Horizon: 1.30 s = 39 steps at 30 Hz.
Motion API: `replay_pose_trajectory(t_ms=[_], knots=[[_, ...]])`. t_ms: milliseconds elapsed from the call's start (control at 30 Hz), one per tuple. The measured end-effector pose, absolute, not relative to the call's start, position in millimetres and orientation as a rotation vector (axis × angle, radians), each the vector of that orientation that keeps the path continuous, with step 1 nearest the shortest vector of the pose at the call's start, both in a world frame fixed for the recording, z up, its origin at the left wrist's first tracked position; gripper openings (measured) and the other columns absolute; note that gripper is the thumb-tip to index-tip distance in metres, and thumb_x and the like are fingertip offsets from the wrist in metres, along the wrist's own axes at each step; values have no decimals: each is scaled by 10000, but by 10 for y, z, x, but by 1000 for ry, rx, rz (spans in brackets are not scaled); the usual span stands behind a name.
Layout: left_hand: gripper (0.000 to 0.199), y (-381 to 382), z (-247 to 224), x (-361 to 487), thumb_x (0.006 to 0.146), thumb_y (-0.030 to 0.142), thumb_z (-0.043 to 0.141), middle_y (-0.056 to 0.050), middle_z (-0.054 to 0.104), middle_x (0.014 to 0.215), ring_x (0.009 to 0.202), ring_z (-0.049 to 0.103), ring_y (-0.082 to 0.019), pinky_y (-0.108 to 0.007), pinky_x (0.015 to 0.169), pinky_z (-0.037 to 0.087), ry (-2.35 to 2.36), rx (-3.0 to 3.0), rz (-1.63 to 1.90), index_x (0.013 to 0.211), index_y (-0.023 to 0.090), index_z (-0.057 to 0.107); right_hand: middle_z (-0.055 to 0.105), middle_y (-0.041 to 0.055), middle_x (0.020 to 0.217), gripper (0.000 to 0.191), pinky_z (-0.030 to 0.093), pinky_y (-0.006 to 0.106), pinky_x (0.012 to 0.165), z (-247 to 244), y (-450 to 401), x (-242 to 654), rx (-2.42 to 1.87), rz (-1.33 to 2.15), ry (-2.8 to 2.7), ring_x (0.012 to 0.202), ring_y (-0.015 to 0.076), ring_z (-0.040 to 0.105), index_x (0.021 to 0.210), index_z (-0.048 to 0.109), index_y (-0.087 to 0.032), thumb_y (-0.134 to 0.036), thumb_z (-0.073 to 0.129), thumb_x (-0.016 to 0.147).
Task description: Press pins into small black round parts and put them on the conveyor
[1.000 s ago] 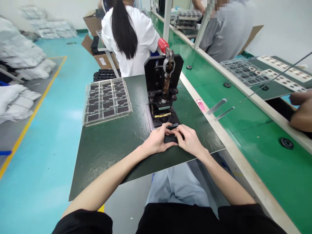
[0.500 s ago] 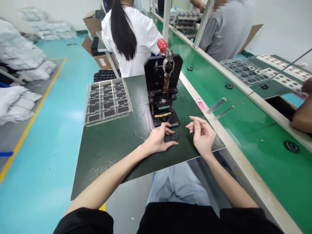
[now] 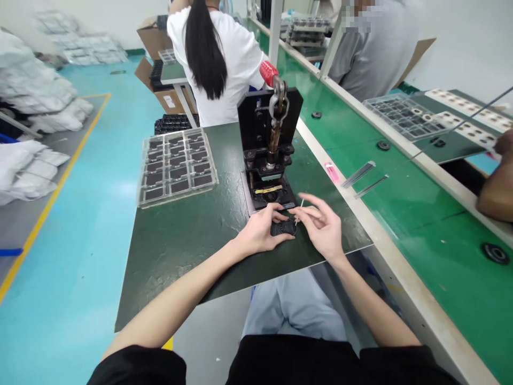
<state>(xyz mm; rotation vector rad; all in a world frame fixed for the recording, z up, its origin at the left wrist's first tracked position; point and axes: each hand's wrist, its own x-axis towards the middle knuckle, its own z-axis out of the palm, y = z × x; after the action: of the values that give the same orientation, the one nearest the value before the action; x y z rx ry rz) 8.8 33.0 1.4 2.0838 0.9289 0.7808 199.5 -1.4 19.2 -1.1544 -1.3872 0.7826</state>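
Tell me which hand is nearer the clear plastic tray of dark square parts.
Left. The left hand rests on the round black part, apart from the clear plastic tray. The right hand is farther, on that part's far side.

"What colours do we have here?"

"We see a black part (image 3: 284,229) on a mottled dark green mat (image 3: 176,256), beside a thin white pin (image 3: 298,212)."

"And around us?"

"We've got a brighter green bench (image 3: 425,224) and a teal floor (image 3: 68,256) with a yellow line (image 3: 56,182)."
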Motion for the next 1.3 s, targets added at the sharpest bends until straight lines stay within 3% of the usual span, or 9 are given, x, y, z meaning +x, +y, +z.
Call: replay_pose_trajectory(t_ms=[67,200,300,533,733,867,1033,1167,1300], knots=[[676,324,17,88,775,437,885,-64,785,1082,1012,775,-246,-403,931,615,926,2083,781,1240,236,437,814,62,941,378,679,369,827,158,-7,1946,-1163,885,-1232,839,227,798,1235,719,-235,-393,772,896],[668,309,25,88,784,428,883,-65,780,1089,1011,771,-237,-386,931,613,905,2082,797,1244,233,439,815,86,913,279,688,370,789,117,-3,1928,-1190,909,-1156,789,240,798,875,751,-200,-455,844,809],[658,303,27,90,789,425,880,-68,778,1099,1019,769,-239,-384,932,612,901,2082,799,1240,232,441,815,89,899,304,690,368,772,110,1,1941,-1204,915,-1131,760,236,794,803,723,-198,-467,864,785],[642,299,21,95,793,430,872,-68,774,1096,1012,769,-243,-389,917,619,893,2084,811,1229,233,443,816,85,886,311,682,337,772,64,1,1937,-1201,915,-1160,771,230,800,804,731,-192,-480,851,794],[630,300,34,93,783,426,871,-60,767,1082,1031,766,-252,-398,922,620,923,2080,804,1215,245,451,815,43,910,128,646,301,795,88,-56,1944,-1250,662,-1464,823,205,798,858,748,-210,-302,710,937],[595,299,43,97,783,410,862,-56,763,1075,1016,766,-252,-398,903,624,916,2071,828,1183,250,452,801,39,870,158,627,305,780,119,-66,1952,-1255,472,-1622,810,200,782,841,739,-220,-254,647,964],[584,308,19,126,766,413,875,-60,766,1074,1000,769,-255,-404,888,626,947,2054,821,1124,253,442,805,57,880,182,642,323,757,119,8,1944,-1246,618,-1384,789,214,792,815,703,-206,-349,719,928],[592,298,4,137,769,414,881,-61,774,1076,997,772,-255,-411,893,626,953,2062,804,1133,252,443,798,81,919,295,657,341,778,142,-7,2019,-1201,522,-975,835,233,803,837,673,-184,-457,772,888],[596,343,85,82,776,396,881,-51,771,1076,951,769,-225,-379,858,627,932,2089,908,1185,250,472,801,104,968,321,652,349,816,108,-142,2214,-1291,641,-1023,878,224,794,935,731,-167,-486,755,903]])
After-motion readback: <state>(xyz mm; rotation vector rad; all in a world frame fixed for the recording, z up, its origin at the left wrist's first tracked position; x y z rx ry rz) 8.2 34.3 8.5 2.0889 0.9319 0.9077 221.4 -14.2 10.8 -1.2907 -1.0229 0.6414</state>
